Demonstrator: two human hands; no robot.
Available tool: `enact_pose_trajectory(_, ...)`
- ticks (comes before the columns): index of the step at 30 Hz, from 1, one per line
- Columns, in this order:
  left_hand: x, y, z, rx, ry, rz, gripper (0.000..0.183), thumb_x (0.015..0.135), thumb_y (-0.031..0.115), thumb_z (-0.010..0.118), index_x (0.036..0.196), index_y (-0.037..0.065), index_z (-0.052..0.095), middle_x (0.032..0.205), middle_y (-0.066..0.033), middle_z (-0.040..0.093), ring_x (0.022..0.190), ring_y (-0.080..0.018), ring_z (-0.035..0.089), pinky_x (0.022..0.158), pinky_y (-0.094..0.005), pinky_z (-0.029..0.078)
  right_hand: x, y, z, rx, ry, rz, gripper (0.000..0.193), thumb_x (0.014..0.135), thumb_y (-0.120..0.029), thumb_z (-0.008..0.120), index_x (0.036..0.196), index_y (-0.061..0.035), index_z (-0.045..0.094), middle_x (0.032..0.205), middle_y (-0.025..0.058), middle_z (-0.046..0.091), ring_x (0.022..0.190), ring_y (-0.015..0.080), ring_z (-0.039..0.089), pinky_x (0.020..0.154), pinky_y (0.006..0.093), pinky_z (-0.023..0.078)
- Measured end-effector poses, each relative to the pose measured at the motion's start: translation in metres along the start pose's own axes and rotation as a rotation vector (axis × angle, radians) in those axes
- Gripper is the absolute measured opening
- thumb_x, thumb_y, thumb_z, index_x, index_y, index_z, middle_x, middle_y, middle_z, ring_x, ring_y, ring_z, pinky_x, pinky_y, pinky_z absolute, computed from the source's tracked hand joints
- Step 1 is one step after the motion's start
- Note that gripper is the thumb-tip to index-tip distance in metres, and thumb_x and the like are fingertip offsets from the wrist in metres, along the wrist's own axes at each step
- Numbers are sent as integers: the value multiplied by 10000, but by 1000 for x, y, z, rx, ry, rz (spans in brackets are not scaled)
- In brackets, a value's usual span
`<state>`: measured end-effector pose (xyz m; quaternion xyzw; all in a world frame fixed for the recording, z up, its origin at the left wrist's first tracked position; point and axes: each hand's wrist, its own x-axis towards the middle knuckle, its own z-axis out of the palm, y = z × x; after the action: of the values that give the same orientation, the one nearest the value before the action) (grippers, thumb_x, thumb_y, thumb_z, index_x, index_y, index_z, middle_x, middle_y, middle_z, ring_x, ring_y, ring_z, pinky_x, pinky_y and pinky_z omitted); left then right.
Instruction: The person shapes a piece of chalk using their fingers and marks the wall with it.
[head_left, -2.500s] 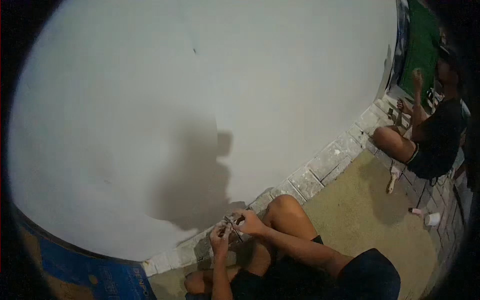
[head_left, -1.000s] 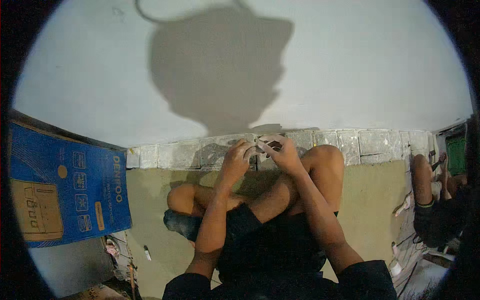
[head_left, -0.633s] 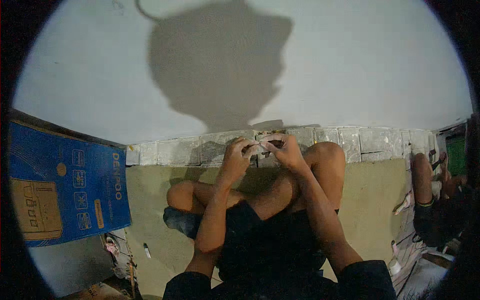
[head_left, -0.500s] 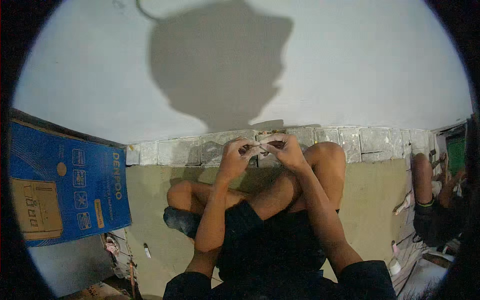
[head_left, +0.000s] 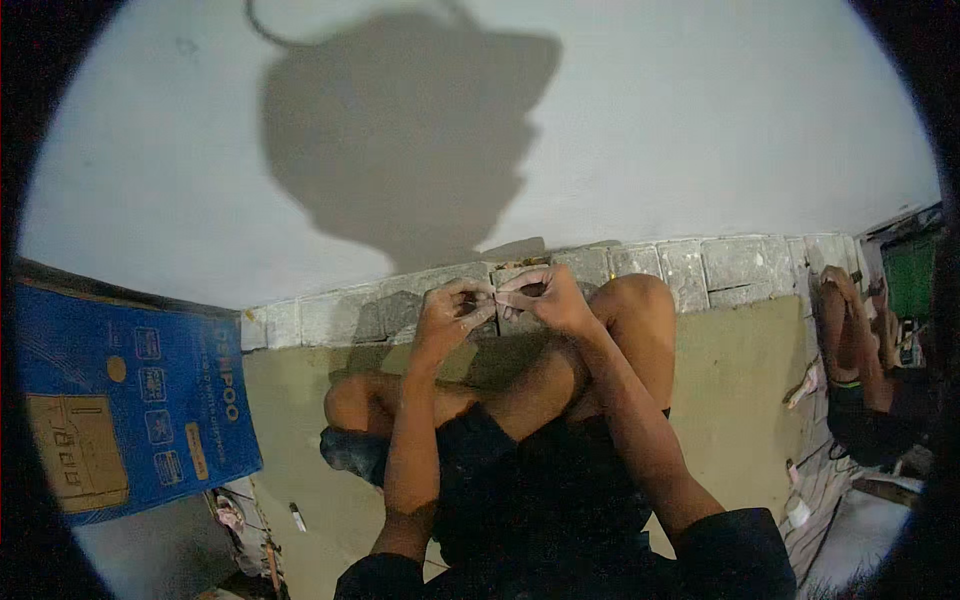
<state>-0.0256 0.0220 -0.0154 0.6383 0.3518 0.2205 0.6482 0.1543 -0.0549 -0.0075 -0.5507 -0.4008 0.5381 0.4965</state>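
Note:
My left hand and my right hand meet fingertip to fingertip above my crossed legs, close to the strip of grey paving blocks along the wall. Thumb and forefinger are pinched together on each hand. Whatever lies between the fingertips is too small to make out. Pale, dusty-looking smudges show on the fingers. Beneath the hands a mat of dull yellow-green covers the ground.
A white wall bearing a large shadow rises ahead. To the left stands a blue printed carton. A small white tube-like item lies on the mat at lower left. Another person sits at the far right, beside something green.
The view has shifted slightly, so the scene sits a little further left. Both hands remain pinched together, with only small finger movements.

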Motion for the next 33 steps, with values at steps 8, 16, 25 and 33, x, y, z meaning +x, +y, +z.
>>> enact_pose_trajectory(8, -1, -3, 2, 194, 7, -103, 130, 810, 65, 676, 934, 36, 649, 874, -51, 639, 828, -123, 604, 727, -254, 503, 7, 20, -2, -191, 40, -218, 162, 797, -125, 710, 843, 28, 683, 731, 84, 667, 593, 112, 602, 558, 272, 485)
enact_pose_trajectory(16, -2, -4, 4, 465, 39, -42, 194, 832, 161, 640, 928, -7, 635, 923, -154, 639, 869, -283, 615, 783, -358, 484, 5, 18, -2, -232, -50, 60, 185, 867, -125, 627, 844, 55, 660, 682, 94, 651, 602, 128, 625, 551, 290, 504)
enact_pose_trajectory(25, -12, 5, -1, 651, -70, 149, 168, 846, 132, 608, 956, 8, 637, 948, -152, 653, 901, -297, 616, 816, -368, 469, 0, 11, -8, -167, -212, 52, 152, 858, -79, 608, 854, 65, 657, 694, 111, 654, 563, 143, 631, 538, 275, 528)
enact_pose_trajectory(33, -18, 14, 5, 718, -9, 53, 244, 846, 259, 637, 976, 53, 653, 998, -133, 644, 974, -305, 586, 892, -383, 438, 2, 22, -9, -417, -193, -349, 106, 829, -9, 591, 875, 59, 658, 718, 108, 661, 598, 145, 642, 563, 271, 532)
